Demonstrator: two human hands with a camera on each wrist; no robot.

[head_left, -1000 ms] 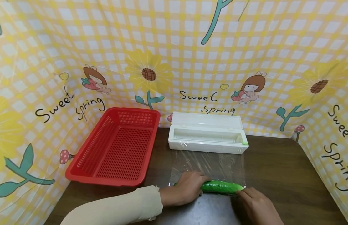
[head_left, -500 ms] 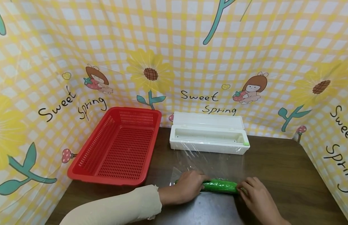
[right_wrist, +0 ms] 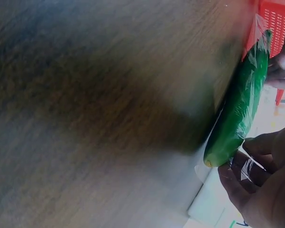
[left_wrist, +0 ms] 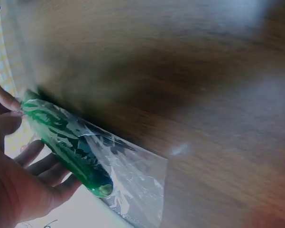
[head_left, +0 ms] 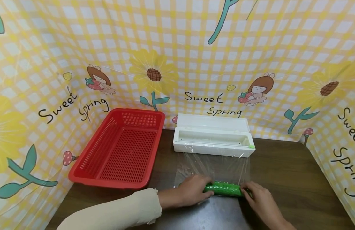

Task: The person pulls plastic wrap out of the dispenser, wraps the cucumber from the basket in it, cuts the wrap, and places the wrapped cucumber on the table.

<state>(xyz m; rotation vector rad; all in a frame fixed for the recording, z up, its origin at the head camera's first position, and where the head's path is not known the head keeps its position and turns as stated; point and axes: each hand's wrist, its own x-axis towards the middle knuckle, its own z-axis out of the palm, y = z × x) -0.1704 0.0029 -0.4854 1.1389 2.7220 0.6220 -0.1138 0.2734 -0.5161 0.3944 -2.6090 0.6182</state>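
A green cucumber (head_left: pixel 224 188) lies crosswise on a sheet of cling film (head_left: pixel 220 166), wrapped in a layer of it. My left hand (head_left: pixel 194 190) grips the cucumber's left part, thumb on the near side and fingers over the far side. In the left wrist view, loose film (left_wrist: pixel 140 178) sticks out past the cucumber's end (left_wrist: pixel 104 190). My right hand (head_left: pixel 260 199) is at the other end. From the right wrist view, its thumb and fingers (right_wrist: pixel 232 183) pinch gathered film beside the cucumber's tip (right_wrist: pixel 213 159).
Behind the cucumber stands a white cling film dispenser (head_left: pixel 213 150), lid raised, the film running out over its front edge. A red perforated basket (head_left: pixel 128 185) sits at the left on the dark wooden table (head_left: pixel 292 172). A yellow checked cloth (head_left: pixel 194 64) hangs around the back and sides.
My right hand has shifted slightly left and up along the cucumber's right end, taking up film there. My left thumb now shows on the near side. Creases in the stretched film have changed.
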